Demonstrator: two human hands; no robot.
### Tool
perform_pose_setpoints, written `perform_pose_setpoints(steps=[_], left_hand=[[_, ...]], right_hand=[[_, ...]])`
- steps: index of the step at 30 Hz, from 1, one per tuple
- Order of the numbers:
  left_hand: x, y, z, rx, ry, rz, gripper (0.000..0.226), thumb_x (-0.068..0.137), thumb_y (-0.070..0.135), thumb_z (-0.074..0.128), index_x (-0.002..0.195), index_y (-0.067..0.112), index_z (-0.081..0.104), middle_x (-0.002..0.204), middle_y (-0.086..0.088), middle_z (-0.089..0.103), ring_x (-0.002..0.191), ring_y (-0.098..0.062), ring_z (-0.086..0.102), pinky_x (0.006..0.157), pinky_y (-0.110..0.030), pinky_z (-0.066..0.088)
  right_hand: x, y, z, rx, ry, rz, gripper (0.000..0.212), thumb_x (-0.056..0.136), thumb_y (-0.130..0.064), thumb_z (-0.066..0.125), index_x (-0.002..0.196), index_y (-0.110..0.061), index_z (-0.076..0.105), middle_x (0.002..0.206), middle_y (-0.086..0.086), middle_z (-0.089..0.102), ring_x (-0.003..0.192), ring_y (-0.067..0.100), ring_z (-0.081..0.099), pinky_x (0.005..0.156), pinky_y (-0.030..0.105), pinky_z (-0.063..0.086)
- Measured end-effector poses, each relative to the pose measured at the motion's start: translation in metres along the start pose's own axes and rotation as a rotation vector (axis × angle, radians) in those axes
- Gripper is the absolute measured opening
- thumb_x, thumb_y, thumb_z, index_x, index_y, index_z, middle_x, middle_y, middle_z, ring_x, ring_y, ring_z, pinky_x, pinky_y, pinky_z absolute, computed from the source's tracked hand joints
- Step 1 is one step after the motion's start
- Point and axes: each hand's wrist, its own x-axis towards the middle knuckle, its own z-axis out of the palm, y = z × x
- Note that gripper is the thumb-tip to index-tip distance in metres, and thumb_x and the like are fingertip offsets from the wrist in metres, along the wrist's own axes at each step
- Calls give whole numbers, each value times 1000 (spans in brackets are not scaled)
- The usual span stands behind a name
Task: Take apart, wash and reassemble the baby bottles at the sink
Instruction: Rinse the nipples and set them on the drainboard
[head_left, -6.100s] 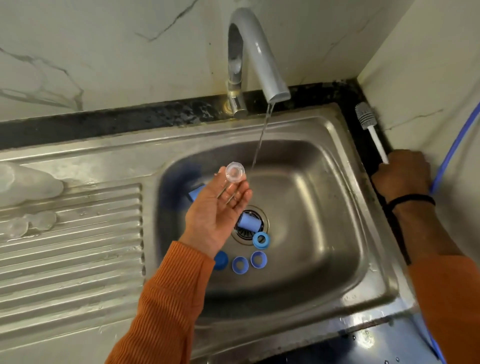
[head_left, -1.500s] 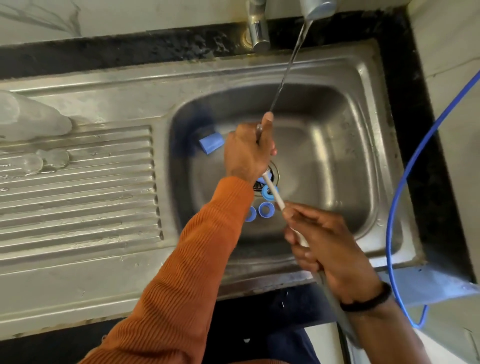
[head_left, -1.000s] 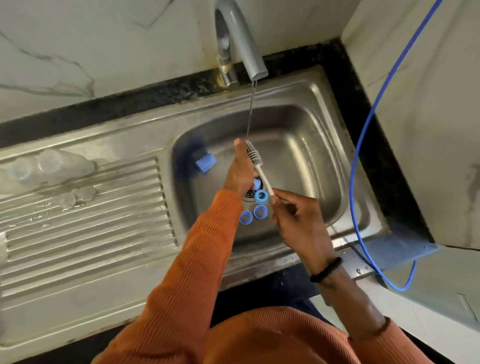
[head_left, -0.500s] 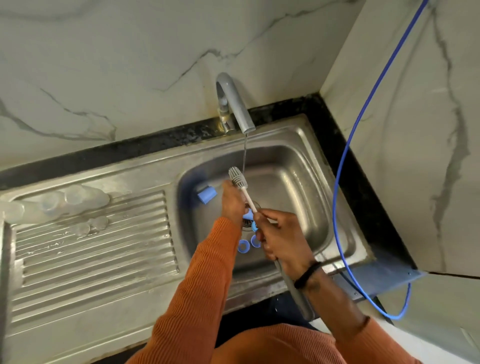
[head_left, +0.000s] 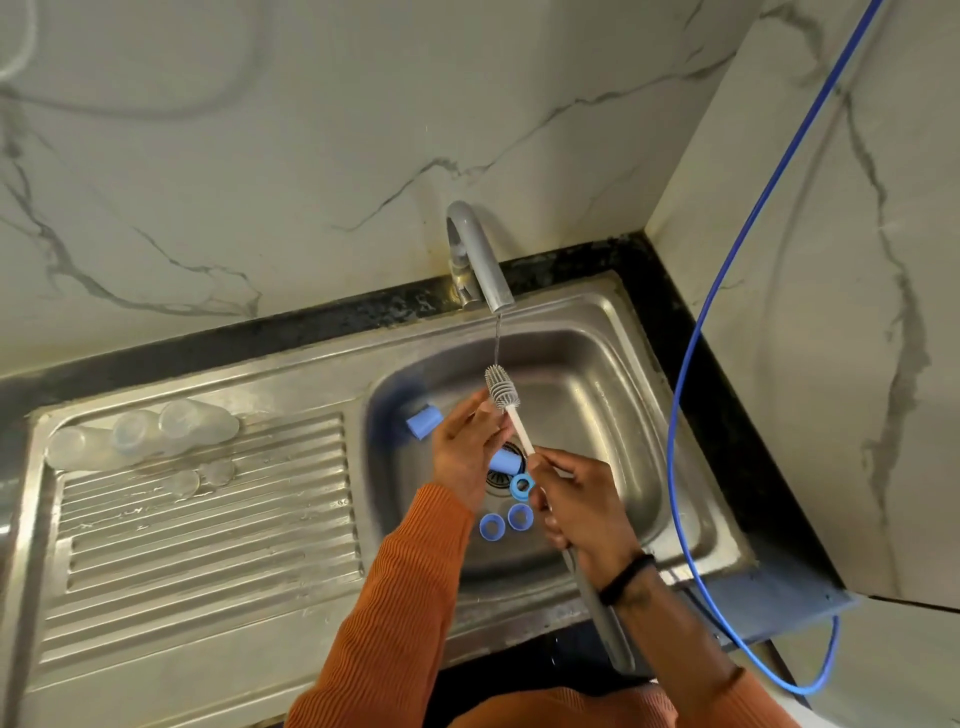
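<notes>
From the head camera, the right hand (head_left: 576, 512) grips the brush (head_left: 503, 388) by its handle, bristles under the tap (head_left: 480, 257) stream. The left hand (head_left: 467, 447) is loosely curled beside the bristles; whether it holds a part I cannot tell. Blue rings (head_left: 506, 522) lie in the sink (head_left: 613, 332), clear bottles (head_left: 140, 434) on the drainer. Best wet the bristles fully, then scrub each ring inside.

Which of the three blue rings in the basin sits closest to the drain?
The upper blue ring, at the drain's edge beside the right hand; the other two lie lower, side by side.
</notes>
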Motion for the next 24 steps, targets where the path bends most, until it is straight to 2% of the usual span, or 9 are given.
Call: perform_pose_setpoints(steps=[2, 5, 8, 11, 14, 16, 18, 21, 24], left_hand=[[-6, 6, 1, -27, 96, 19, 33, 102, -3, 55, 134, -5, 58, 124, -26, 70, 115, -33, 69, 109, -43, 51], [-12, 17, 3, -125, 186, 17, 25, 102, 1, 55, 126, -2, 63, 123, -23, 70, 117, -31, 68, 112, -40, 49], [-9, 23, 7, -191, 264, 13, 18, 100, 2, 59, 116, 1, 67, 118, -19, 71, 109, -26, 70, 108, -37, 52], [-7, 21, 10, -246, 233, -18, 15, 104, 6, 55, 114, 6, 66, 110, -11, 73, 100, -17, 71, 106, -34, 52], [-5, 15, 9, -226, 201, -46, 16, 98, 6, 67, 113, 9, 71, 98, -5, 81, 92, -13, 78, 91, -27, 59], [-5, 10, 11, -144, 117, -53, 17, 98, 2, 65, 112, 8, 71, 105, -7, 79, 94, -15, 77, 89, -26, 61], [-2, 5, 12, -56, 42, -43, 24, 96, -3, 64, 119, 2, 68, 112, -12, 75, 101, -20, 75, 95, -29, 59], [0, 7, 11, -63, 25, -24, 43, 86, 1, 77, 126, -7, 66, 119, -18, 75, 111, -27, 73, 94, -34, 61], [4, 18, 10, -72, 24, -14, 47, 77, 5, 82, 121, -5, 70, 118, -18, 75, 111, -28, 73, 95, -34, 60]], right_hand=[[8, -6, 4, -19, -2, -18, 20, 102, -14, 55, 96, 0, 68, 66, 12, 45, 44, 13, 32, 41, 21, 25], [9, -10, 12, -25, -28, -21, 21, 100, -11, 54, 91, 6, 61, 66, 13, 43, 45, 14, 30, 42, 22, 25], [0, -6, 10, -30, -45, 7, 23, 101, -14, 55, 87, 4, 62, 63, 10, 45, 42, 14, 33, 41, 21, 26], [-14, 1, -3, 17, -89, 64, 22, 103, -20, 58, 94, -3, 70, 61, 6, 49, 40, 12, 32, 41, 20, 25], [-21, 6, -17, 57, -90, 102, 21, 103, -24, 61, 101, -6, 72, 62, 5, 50, 43, 11, 30, 41, 21, 25], [-17, 6, -23, 90, -57, 120, 21, 103, -23, 62, 103, -5, 72, 62, 4, 52, 44, 11, 30, 42, 22, 24], [-8, 3, -26, 108, -17, 129, 19, 103, -21, 63, 102, -5, 73, 64, 6, 52, 45, 11, 32, 43, 22, 24], [9, 2, -27, 106, -15, 125, 19, 102, -19, 62, 101, -3, 73, 66, 8, 51, 45, 12, 32, 44, 23, 23], [30, 5, -27, 127, 10, 95, 18, 101, -17, 62, 102, -2, 72, 65, 9, 53, 44, 12, 34, 41, 22, 25]])
